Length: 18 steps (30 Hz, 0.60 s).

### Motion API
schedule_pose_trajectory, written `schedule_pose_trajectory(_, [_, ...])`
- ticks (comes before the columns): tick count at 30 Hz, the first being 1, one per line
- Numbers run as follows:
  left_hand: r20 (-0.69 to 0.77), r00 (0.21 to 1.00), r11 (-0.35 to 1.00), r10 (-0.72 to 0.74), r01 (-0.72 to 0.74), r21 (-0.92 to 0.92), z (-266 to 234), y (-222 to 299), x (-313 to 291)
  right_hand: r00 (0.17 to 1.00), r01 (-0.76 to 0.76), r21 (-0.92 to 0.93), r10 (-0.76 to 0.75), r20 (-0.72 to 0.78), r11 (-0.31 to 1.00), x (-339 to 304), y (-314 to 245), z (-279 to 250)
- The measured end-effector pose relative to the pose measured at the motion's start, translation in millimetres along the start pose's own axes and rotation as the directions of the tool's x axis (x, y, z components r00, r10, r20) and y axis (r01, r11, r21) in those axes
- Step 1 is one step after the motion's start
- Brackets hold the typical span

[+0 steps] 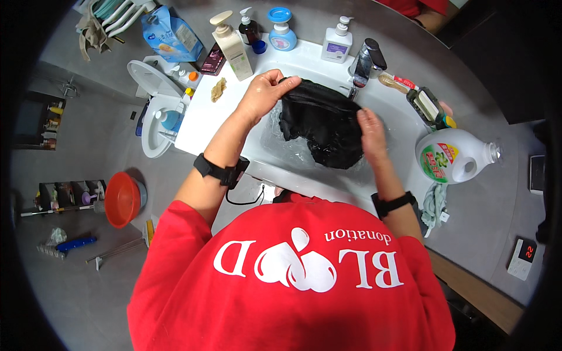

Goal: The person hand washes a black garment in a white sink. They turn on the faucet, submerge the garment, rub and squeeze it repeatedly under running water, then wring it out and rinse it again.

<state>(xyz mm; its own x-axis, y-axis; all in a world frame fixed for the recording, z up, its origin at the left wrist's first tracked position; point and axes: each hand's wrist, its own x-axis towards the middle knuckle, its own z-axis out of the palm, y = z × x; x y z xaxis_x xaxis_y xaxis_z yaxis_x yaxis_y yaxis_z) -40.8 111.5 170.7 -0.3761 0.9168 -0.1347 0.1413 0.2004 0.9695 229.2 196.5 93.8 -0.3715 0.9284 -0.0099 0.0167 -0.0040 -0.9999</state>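
Observation:
A wet black cloth, perhaps a garment, (325, 126) is stretched between my hands over the white sink (401, 126). Its lower part hangs into water that ripples around it. My left hand (262, 96) pinches the upper left corner between thumb and fingers, close to the sink's far left side. On the opposite side, my right hand (373, 137) grips the cloth's right edge, its fingertips partly hidden behind the fabric. Just beyond the cloth stands the dark chrome faucet (367, 61).
Pump bottles (232, 50) line the back counter, with a blue foam dispenser (281, 32). A brush (393, 82) and a soap box (426, 106) lie to the right, near a large white detergent jug (453, 155). Left are a toilet (153, 131) and a red basin (121, 200).

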Motion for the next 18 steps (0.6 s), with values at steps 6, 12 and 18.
schedule_pose_trajectory(6, [0.097,0.993,0.996,0.064,-0.069,0.051,5.7,-33.3,4.2,0.935,0.198,-0.322,-0.08,0.345,0.926,-1.0,-44.8,-27.6])
schedule_pose_trajectory(12, [0.514,0.841,0.648,0.171,-0.489,0.584,-4.8,-50.7,-20.9,0.897,0.414,-0.769,-0.075,0.436,0.488,-20.1,-1.6,-69.1])
schedule_pose_trajectory(18, [0.423,0.867,0.685,0.263,-0.477,0.551,-14.1,-11.2,-15.6,0.993,0.119,-0.539,-0.105,0.057,0.834,-9.2,-25.9,-64.9])
